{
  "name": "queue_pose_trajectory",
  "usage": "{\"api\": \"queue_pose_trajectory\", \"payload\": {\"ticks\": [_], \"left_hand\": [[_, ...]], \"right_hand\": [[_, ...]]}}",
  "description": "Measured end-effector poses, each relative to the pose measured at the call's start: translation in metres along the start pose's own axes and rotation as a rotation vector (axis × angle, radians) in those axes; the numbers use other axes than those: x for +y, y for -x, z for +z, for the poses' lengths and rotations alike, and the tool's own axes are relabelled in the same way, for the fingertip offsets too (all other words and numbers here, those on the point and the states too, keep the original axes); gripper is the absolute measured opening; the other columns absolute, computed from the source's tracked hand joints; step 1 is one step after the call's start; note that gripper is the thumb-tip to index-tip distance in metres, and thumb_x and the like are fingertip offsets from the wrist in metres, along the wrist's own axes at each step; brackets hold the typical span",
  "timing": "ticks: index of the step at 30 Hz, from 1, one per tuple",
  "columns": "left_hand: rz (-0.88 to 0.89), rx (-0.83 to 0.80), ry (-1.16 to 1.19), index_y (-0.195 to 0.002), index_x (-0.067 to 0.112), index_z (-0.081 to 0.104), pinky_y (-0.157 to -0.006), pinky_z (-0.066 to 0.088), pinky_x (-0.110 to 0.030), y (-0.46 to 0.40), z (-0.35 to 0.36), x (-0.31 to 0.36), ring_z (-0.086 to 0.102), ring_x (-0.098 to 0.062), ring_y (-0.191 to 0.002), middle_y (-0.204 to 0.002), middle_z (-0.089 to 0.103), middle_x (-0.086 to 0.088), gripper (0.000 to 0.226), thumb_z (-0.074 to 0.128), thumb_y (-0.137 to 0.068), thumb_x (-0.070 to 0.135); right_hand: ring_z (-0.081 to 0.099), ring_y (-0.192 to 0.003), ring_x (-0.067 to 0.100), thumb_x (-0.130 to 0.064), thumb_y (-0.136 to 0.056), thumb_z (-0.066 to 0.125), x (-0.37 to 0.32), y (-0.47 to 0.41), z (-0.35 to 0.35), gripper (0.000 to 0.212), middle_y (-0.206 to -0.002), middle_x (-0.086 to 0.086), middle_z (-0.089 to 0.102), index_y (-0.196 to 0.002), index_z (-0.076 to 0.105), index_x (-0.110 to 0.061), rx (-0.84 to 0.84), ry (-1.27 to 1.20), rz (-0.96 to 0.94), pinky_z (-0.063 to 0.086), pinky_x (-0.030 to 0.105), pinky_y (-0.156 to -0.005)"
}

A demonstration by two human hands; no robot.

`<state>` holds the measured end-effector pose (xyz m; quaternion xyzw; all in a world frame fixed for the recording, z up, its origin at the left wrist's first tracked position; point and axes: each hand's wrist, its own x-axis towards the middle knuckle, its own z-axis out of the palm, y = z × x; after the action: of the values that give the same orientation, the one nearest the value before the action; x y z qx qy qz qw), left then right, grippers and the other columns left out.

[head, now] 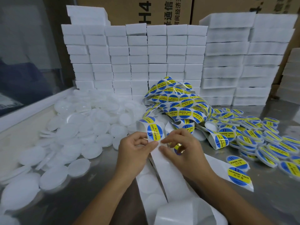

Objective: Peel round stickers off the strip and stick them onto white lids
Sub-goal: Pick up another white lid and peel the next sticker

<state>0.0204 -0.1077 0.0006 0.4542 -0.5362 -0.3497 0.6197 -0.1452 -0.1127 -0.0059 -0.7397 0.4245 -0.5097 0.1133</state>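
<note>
Spent white backing strip (172, 181), bare of stickers, trails off the near table edge and climbs to both hands at centre. At its upper end sits a round blue-and-yellow "SOLDERING PASTE" sticker (154, 133), still on the strip (whether its edge is lifted, I cannot tell). Left hand (134, 150) pinches the strip just below that sticker; right hand (181, 148) pinches it from the other side, fingers curled. Behind them the tangled, sticker-laden strip heap (178, 103) piles up. Plain white round plastic lids (68, 135) spread left across the steel table (100, 192); stickered lids (259, 138) lie right. White foam blocks (138, 59) are stacked behind.
</note>
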Motion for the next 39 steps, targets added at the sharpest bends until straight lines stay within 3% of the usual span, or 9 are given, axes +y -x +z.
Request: {"api": "queue_pose_trajectory", "payload": {"ticks": [10, 13, 17, 20, 23, 27, 31, 34, 39], "left_hand": [[0.11, -0.195, -0.208, -0.068, 0.014, 0.062, -0.055, 0.049, -0.028, 0.004, 0.005, -0.006, 0.058, -0.017, -0.054, -0.06, 0.062, -0.013, 0.023, 0.066, -0.09, 0.015], [0.17, -0.231, -0.277, -0.07, 0.003, 0.05, -0.054, 0.043, -0.024, 0.006, 0.006, -0.004, 0.049, -0.015, -0.055, -0.06, 0.051, -0.019, 0.027, 0.06, -0.094, 0.011], [0.301, -0.226, -0.429, -0.068, 0.013, 0.043, -0.056, 0.031, -0.022, 0.008, 0.005, -0.001, 0.035, -0.004, -0.056, -0.059, 0.039, 0.01, 0.03, 0.055, -0.093, 0.001], [0.371, -0.231, -0.476, -0.071, 0.003, 0.044, -0.058, 0.029, -0.026, 0.007, 0.003, -0.001, 0.032, -0.007, -0.06, -0.065, 0.037, 0.006, 0.024, 0.051, -0.092, -0.005], [0.344, -0.251, -0.483, -0.074, -0.002, 0.046, -0.059, 0.03, -0.026, 0.005, 0.001, -0.003, 0.033, -0.01, -0.06, -0.068, 0.041, -0.006, 0.019, 0.05, -0.092, -0.005], [0.279, -0.214, -0.488, -0.073, -0.001, 0.047, -0.053, 0.028, -0.018, 0.005, 0.0, -0.009, 0.031, -0.006, -0.053, -0.06, 0.034, 0.007, 0.02, 0.052, -0.092, -0.002], [0.196, -0.124, -0.39, -0.082, 0.025, 0.057, -0.057, 0.038, -0.009, 0.002, 0.002, -0.012, 0.047, -0.001, -0.057, -0.068, 0.053, 0.011, 0.024, 0.059, -0.091, 0.002], [0.13, -0.051, -0.331, -0.084, 0.036, 0.052, -0.054, 0.039, -0.008, 0.0, 0.0, -0.017, 0.051, -0.001, -0.052, -0.068, 0.058, 0.011, 0.034, 0.065, -0.087, 0.005], [0.174, -0.026, -0.524, -0.07, 0.031, 0.061, -0.053, 0.041, -0.012, 0.001, -0.004, -0.021, 0.052, -0.003, -0.049, -0.064, 0.063, 0.016, 0.02, 0.074, -0.08, 0.02]], "right_hand": [[0.065, -0.062, 0.023, -0.017, -0.085, 0.071, -0.01, -0.001, -0.009, 0.011, -0.085, 0.002, 0.067, -0.093, 0.078, -0.017, 0.088, 0.382, -0.413, 0.051, 0.036, -0.047], [0.065, -0.061, 0.028, -0.015, -0.084, 0.075, -0.014, 0.0, -0.009, 0.006, -0.082, 0.004, 0.069, -0.089, 0.077, -0.012, 0.123, 0.416, -0.424, 0.051, 0.038, -0.046], [0.064, -0.063, 0.027, -0.013, -0.086, 0.073, -0.015, 0.003, -0.007, 0.004, -0.081, 0.005, 0.067, -0.088, 0.075, -0.01, 0.098, 0.434, -0.403, 0.051, 0.04, -0.047], [0.062, -0.063, 0.023, -0.016, -0.089, 0.068, -0.015, 0.004, -0.004, 0.007, -0.08, 0.003, 0.065, -0.087, 0.072, -0.011, 0.078, 0.386, -0.343, 0.051, 0.04, -0.05], [0.058, -0.06, 0.013, -0.011, -0.088, 0.069, -0.013, 0.004, -0.001, 0.008, -0.073, -0.002, 0.063, -0.08, 0.07, -0.013, 0.06, 0.078, -0.104, 0.049, 0.034, -0.057], [0.044, -0.049, 0.011, -0.005, -0.088, 0.067, -0.012, -0.004, -0.004, 0.023, -0.053, -0.004, 0.054, -0.066, 0.065, -0.011, 0.048, -0.455, 0.44, 0.039, 0.024, -0.053], [0.04, -0.044, 0.01, -0.007, -0.089, 0.064, -0.013, -0.012, -0.014, 0.018, -0.055, -0.001, 0.048, -0.071, 0.061, -0.009, 0.115, -1.068, 0.885, 0.038, 0.018, -0.043], [0.048, -0.042, 0.006, -0.009, -0.091, 0.061, -0.013, -0.015, -0.02, 0.017, -0.057, -0.002, 0.052, -0.074, 0.059, -0.01, 0.183, -1.328, 0.982, 0.042, 0.015, -0.041], [0.07, -0.063, 0.011, -0.007, -0.087, 0.066, -0.017, -0.016, -0.021, 0.007, -0.075, 0.008, 0.073, -0.083, 0.07, -0.003, 0.239, -1.295, 0.882, 0.054, 0.017, -0.051]]}}
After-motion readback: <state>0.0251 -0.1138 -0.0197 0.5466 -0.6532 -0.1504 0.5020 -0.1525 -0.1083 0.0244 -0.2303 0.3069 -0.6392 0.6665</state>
